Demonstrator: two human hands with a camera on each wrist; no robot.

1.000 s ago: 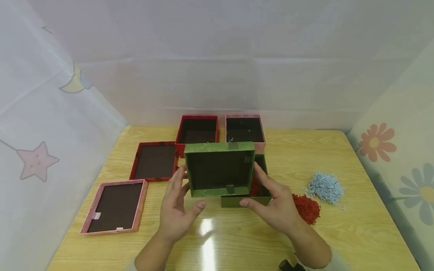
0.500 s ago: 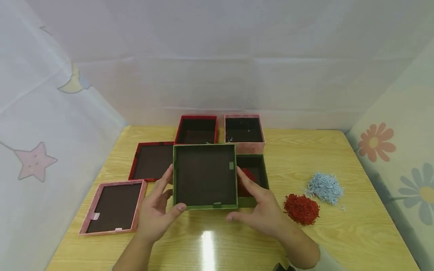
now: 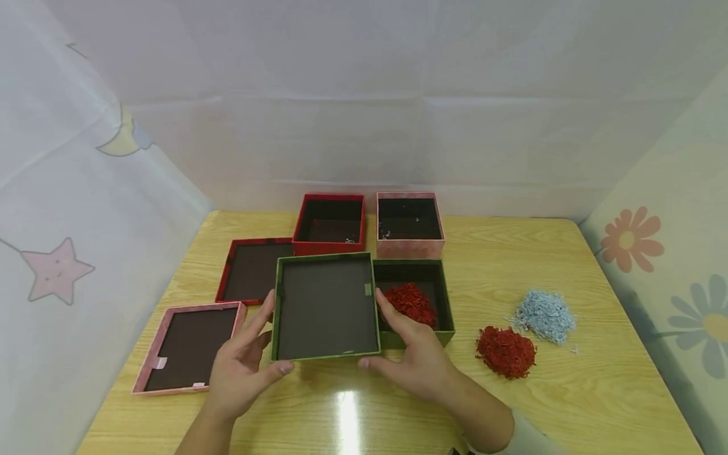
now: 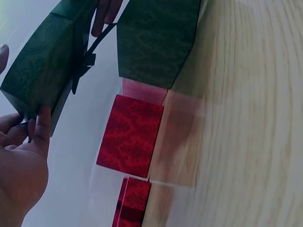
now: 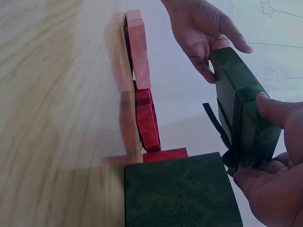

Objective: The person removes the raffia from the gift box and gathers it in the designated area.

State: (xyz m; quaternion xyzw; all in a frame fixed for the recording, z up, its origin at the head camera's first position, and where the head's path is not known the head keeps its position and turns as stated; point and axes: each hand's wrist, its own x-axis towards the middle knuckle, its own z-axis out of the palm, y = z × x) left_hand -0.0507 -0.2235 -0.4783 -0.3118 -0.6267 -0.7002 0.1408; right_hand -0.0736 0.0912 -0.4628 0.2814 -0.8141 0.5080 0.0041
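Note:
A green box lid [image 3: 325, 306], its dark inside facing up, is held above the table between both hands. My left hand [image 3: 241, 366] grips its left side, and my right hand [image 3: 415, 357] grips its right side. A dark green ribbon [image 5: 217, 125] hangs from the lid's outer face in the right wrist view. Just behind the right hand stands the green box [image 3: 446, 303], open, with red shredded paper [image 3: 411, 303] inside. The lid overlaps that box's left edge in the head view.
An open red box [image 3: 335, 248] and a pink one [image 3: 411, 248] stand at the back. A red lid [image 3: 253, 272] and a pink lid [image 3: 193, 347] lie upturned at left. Piles of red [image 3: 506, 352] and light blue shredded paper [image 3: 546, 316] lie at right.
Both hands have carried the green lid left and nearer, tipping it from steeply tilted to nearly flat. More of the green box and its red paper now shows.

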